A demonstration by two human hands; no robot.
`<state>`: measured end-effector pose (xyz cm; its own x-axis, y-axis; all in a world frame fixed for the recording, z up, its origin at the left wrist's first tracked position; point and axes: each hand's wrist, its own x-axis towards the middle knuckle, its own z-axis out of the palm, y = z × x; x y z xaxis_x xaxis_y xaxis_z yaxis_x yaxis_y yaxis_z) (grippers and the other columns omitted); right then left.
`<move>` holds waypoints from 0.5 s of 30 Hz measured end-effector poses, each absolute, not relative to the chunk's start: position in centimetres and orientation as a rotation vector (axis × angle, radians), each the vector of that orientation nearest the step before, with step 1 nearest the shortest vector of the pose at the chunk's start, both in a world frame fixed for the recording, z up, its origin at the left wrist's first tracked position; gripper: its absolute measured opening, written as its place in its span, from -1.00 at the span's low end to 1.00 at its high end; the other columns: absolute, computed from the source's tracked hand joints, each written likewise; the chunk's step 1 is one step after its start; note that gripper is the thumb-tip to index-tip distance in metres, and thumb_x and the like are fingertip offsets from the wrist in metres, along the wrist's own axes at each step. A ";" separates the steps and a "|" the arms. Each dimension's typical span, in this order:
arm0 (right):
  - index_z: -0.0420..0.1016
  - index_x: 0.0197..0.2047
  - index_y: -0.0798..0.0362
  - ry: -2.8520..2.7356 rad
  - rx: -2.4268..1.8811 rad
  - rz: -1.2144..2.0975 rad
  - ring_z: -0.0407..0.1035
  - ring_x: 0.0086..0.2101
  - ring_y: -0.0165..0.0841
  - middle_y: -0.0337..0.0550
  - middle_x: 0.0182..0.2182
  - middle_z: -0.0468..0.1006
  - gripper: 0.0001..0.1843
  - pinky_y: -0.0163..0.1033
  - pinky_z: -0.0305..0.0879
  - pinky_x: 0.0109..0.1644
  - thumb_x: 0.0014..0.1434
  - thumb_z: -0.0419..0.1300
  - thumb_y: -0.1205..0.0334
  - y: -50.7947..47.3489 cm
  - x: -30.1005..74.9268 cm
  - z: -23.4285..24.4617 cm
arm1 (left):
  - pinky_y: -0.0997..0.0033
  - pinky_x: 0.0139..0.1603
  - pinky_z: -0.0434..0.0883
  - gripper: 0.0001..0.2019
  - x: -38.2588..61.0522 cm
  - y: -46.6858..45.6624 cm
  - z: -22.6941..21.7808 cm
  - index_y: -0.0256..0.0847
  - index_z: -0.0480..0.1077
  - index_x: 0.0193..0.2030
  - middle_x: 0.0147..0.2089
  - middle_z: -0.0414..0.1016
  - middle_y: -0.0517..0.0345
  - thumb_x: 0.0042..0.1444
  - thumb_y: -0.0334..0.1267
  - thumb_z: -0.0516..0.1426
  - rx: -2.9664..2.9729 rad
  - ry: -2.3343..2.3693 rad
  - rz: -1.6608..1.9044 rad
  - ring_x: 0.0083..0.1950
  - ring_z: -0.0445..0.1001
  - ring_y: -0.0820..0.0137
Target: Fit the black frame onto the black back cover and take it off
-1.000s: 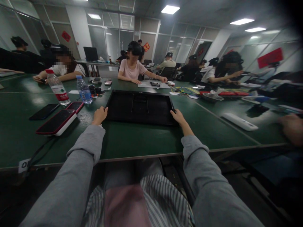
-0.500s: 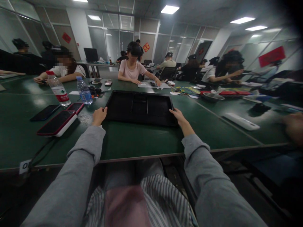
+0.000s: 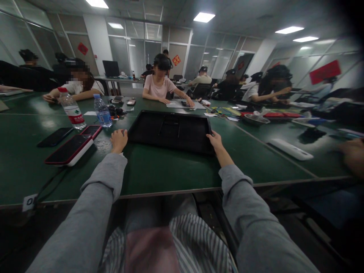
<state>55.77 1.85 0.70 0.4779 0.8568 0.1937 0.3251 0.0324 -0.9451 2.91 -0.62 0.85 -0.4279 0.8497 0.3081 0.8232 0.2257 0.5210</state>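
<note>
A black rectangular tray-like panel (image 3: 139,131) with a raised rim and a recessed shape in its middle lies on the green table in front of me. My right hand (image 3: 215,141) grips its right edge, thumb on the rim and the other fingers partly hidden. Just off the left edge is my left hand (image 3: 118,141), its fingers loosely bent and holding nothing. A small gap shows between that hand and the panel.
Left of me are a red-rimmed phone (image 3: 71,148) on a white block, a dark phone (image 3: 54,137), and two water bottles, one red-capped (image 3: 74,113) and one blue-capped (image 3: 104,113). A white bar (image 3: 290,149) lies right. A person in pink (image 3: 159,87) sits opposite.
My left hand has let go of the panel's left edge. The panel has shifted slightly right and turned a little, with my right hand still on it.
</note>
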 end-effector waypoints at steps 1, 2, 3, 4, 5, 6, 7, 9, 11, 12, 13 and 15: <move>0.62 0.21 0.11 -1.048 -1.545 0.539 0.63 0.05 -0.02 0.05 -0.04 0.73 -0.39 0.18 0.56 0.29 0.06 0.30 0.20 1.8 55.8 0.9 | -0.20 0.45 0.35 -0.49 2.9 -0.6 0.8 -0.31 0.50 0.37 0.41 0.48 -0.44 0.52 -0.08 -0.03 1.658 2.425 0.985 0.48 0.38 -0.18; 0.61 0.20 0.12 -1.023 -1.554 0.511 0.63 0.06 -0.02 0.06 -0.03 0.72 -0.40 0.17 0.56 0.29 0.06 0.28 0.22 1.7 55.9 1.0 | -0.21 0.44 0.35 -0.49 2.9 -0.6 0.8 -0.31 0.50 0.36 0.41 0.48 -0.44 0.53 -0.08 -0.03 1.660 2.423 0.981 0.48 0.38 -0.18; 0.60 0.20 0.13 -0.995 -1.568 0.477 0.62 0.07 -0.02 0.08 -0.02 0.72 -0.39 0.15 0.56 0.29 0.05 0.25 0.25 1.6 56.1 1.0 | -0.21 0.44 0.36 -0.49 2.9 -0.6 0.8 -0.31 0.50 0.36 0.41 0.47 -0.45 0.53 -0.08 -0.04 1.663 2.419 0.978 0.48 0.38 -0.18; 0.59 0.22 0.16 -0.962 -1.586 0.437 0.61 0.09 -0.03 0.10 0.00 0.71 -0.37 0.14 0.56 0.30 0.05 0.22 0.27 1.5 56.4 1.0 | -0.21 0.44 0.36 -0.49 2.8 -0.6 0.8 -0.32 0.50 0.36 0.41 0.47 -0.45 0.53 -0.08 -0.04 1.665 2.415 0.974 0.48 0.38 -0.18; 0.57 0.24 0.19 -0.922 -1.612 0.394 0.60 0.12 -0.03 0.13 0.04 0.70 -0.35 0.14 0.53 0.33 0.06 0.19 0.29 1.4 56.7 0.9 | -0.21 0.44 0.36 -0.49 2.8 -0.6 0.8 -0.33 0.50 0.36 0.40 0.47 -0.46 0.53 -0.08 -0.04 1.664 2.413 0.971 0.48 0.38 -0.18; 0.54 0.28 0.22 -0.877 -1.645 0.345 0.58 0.16 -0.03 0.16 0.09 0.69 -0.32 0.16 0.49 0.38 0.07 0.17 0.30 1.3 57.1 0.8 | -0.21 0.44 0.35 -0.49 2.8 -0.6 0.7 -0.34 0.50 0.36 0.41 0.47 -0.46 0.53 -0.08 -0.04 1.662 2.411 0.968 0.48 0.38 -0.18; 0.50 0.32 0.24 -0.828 -1.680 0.297 0.56 0.21 -0.02 0.20 0.15 0.67 -0.30 0.17 0.44 0.43 0.10 0.15 0.32 1.3 57.5 0.7 | -0.21 0.45 0.34 -0.49 2.8 -0.6 0.8 -0.34 0.50 0.36 0.41 0.47 -0.47 0.53 -0.09 -0.04 1.660 2.408 0.965 0.48 0.38 -0.18; 0.42 0.41 0.25 -0.721 -1.745 0.211 0.48 0.33 0.01 0.27 0.29 0.59 -0.27 0.21 0.32 0.52 0.16 0.11 0.33 1.1 58.3 0.6 | -0.21 0.46 0.33 -0.48 2.8 -0.6 0.7 -0.34 0.50 0.37 0.42 0.47 -0.46 0.53 -0.09 -0.04 1.660 2.404 0.961 0.49 0.37 -0.19; 0.33 0.49 0.23 -0.609 -1.790 0.152 0.40 0.42 0.03 0.32 0.39 0.50 -0.24 0.25 0.24 0.56 0.22 0.07 0.36 0.8 58.9 0.5 | -0.21 0.47 0.32 -0.47 2.8 -0.6 0.7 -0.35 0.50 0.38 0.42 0.47 -0.45 0.53 -0.08 -0.04 1.660 2.403 0.954 0.49 0.36 -0.20; 0.27 0.52 0.21 -0.554 -1.804 0.129 0.37 0.44 0.05 0.36 0.41 0.47 -0.22 0.27 0.23 0.57 0.24 0.05 0.36 0.5 59.1 0.6 | -0.21 0.47 0.32 -0.47 2.8 -0.6 0.7 -0.35 0.50 0.38 0.42 0.47 -0.45 0.53 -0.07 -0.04 1.660 2.403 0.949 0.49 0.36 -0.20; 0.21 0.56 0.20 -0.497 -1.818 0.109 0.36 0.45 0.07 0.40 0.42 0.44 -0.22 0.29 0.22 0.57 0.27 0.03 0.36 0.2 59.4 0.6 | -0.21 0.47 0.32 -0.47 2.7 -0.5 0.6 -0.35 0.50 0.38 0.42 0.47 -0.45 0.53 -0.07 -0.04 1.661 2.402 0.945 0.49 0.36 -0.21; 0.10 0.60 0.16 -0.415 -1.845 0.050 0.39 0.43 0.12 0.47 0.41 0.43 -0.23 0.35 0.22 0.56 0.35 -0.04 0.32 -0.5 59.8 0.6 | -0.22 0.47 0.32 -0.47 2.6 -0.5 0.5 -0.33 0.51 0.37 0.42 0.47 -0.45 0.53 -0.07 -0.05 1.665 2.400 0.941 0.49 0.36 -0.20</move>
<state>59.84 -0.54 0.61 0.9359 0.3064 0.1741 0.2562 -0.2522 -0.9331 2.64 -0.45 0.51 -0.4094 0.8699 0.2750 0.8252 0.2244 0.5184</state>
